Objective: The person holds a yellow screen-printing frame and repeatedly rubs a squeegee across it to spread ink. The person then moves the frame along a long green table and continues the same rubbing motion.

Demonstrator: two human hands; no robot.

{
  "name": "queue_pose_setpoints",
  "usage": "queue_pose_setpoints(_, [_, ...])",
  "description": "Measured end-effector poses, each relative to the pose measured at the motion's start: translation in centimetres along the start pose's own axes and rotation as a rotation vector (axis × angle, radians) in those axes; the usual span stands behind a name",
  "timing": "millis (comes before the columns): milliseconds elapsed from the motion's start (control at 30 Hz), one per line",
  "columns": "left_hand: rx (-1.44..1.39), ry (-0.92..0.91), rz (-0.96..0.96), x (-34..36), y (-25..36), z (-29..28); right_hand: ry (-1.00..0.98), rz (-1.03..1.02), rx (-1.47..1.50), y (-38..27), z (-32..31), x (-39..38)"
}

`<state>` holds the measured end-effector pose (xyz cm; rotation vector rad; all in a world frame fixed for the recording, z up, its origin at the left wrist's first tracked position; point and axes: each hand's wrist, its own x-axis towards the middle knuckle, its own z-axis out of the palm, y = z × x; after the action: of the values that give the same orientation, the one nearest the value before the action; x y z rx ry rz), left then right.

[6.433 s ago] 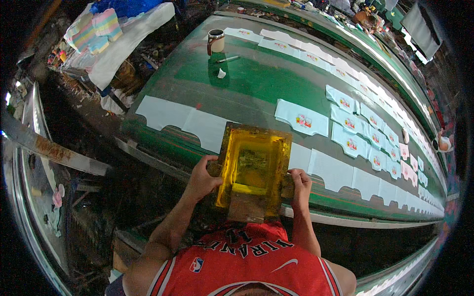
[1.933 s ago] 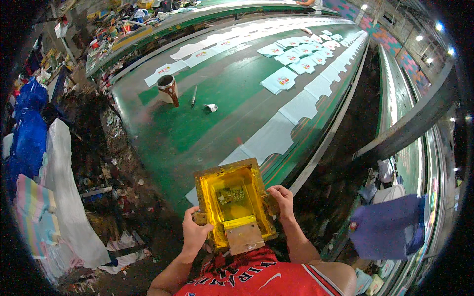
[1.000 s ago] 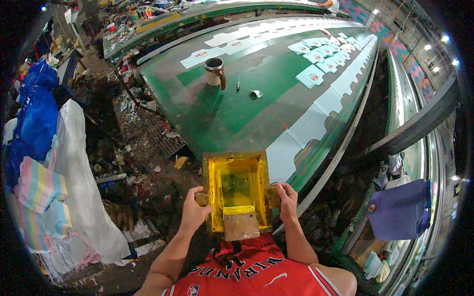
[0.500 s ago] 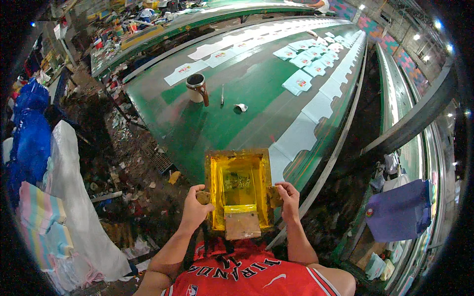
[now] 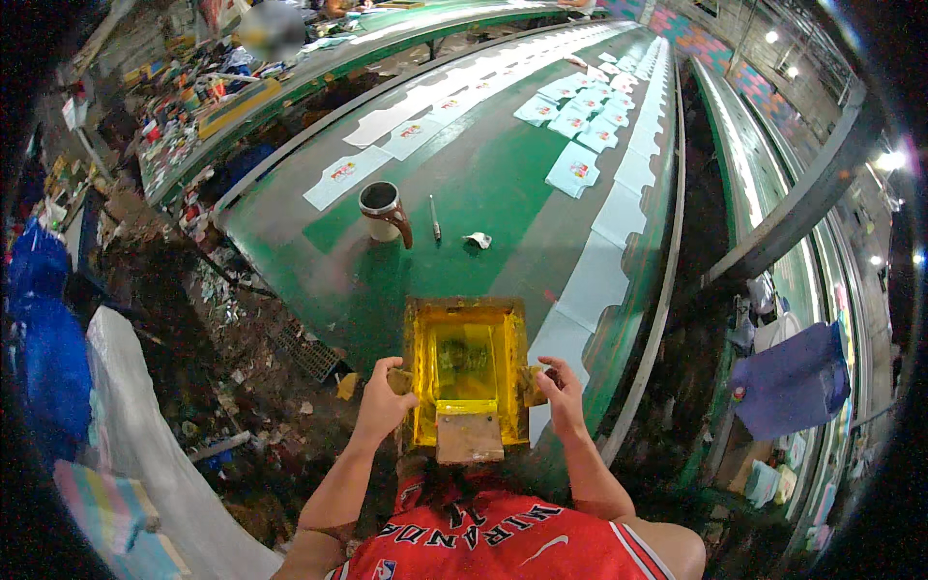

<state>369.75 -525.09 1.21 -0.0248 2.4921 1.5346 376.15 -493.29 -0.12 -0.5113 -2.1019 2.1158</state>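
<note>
In front of my body is a small screen-printing frame (image 5: 466,304), its inside coated in bright yellow. A wooden squeegee (image 5: 470,438) leans in the frame's near end. My left hand (image 5: 381,406) is closed around a stubby handle (image 5: 400,378) on the left side. On the opposite side my right hand (image 5: 564,398) grips the matching handle (image 5: 531,384) between thumb and fingers. The frame is over the near end of a long green table (image 5: 338,266); whether it touches the table is hidden from this angle.
On the table stand a mug-shaped container (image 5: 383,213), a pen-like tool (image 5: 435,218) and a crumpled white scrap (image 5: 478,240). Pale blue shirt pieces (image 5: 592,280) run along the right edge; printed pieces (image 5: 572,170) lie farther off. A metal beam (image 5: 788,208) rises at right.
The table and its things have shifted lower and slightly left in view, as my viewpoint moved. Both hands keep hold of the frame, which stays before me.
</note>
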Motion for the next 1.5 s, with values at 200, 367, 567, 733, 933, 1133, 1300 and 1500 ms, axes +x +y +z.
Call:
queue_pose_setpoints(200, [0.025, -0.051, 0.056, 6.7, -3.3, -4.0, 0.074, -0.049, -0.146, 1.4, 5.7, 2.9])
queue_pose_setpoints(367, [0.074, -0.092, 0.132, 11.8, -4.3, -4.6, 0.205, 0.041, -0.179, 1.5, 8.8, 5.3])
queue_pose_setpoints(567, [0.113, -0.18, 0.155, 16.7, -5.3, -3.4, 0.324, 0.026, -0.187, 2.6, 9.3, 7.4])
queue_pose_setpoints(733, [0.092, -0.276, 0.12, 18.9, -4.7, -2.9, 0.341, 0.03, -0.241, 3.8, 8.4, 8.8])
queue_pose_setpoints(933, [0.124, -0.255, 0.124, 19.7, -5.2, -2.1, 0.312, 0.032, -0.396, 4.1, 7.9, 9.2])
queue_pose_setpoints(1133, [0.14, -0.2, 0.216, 19.9, -6.5, -1.7, 0.354, -0.323, -0.829, 1.6, 9.3, 7.8])
queue_pose_setpoints(1300, [0.176, -0.186, 0.196, 19.8, -5.3, -1.8, 0.151, -0.453, -0.807, 0.8, 11.2, 6.0])
queue_pose_setpoints(1500, [0.188, -0.232, 0.191, 19.6, -4.3, -2.3, -0.376, -0.533, -0.911, -2.4, 14.9, 3.2])
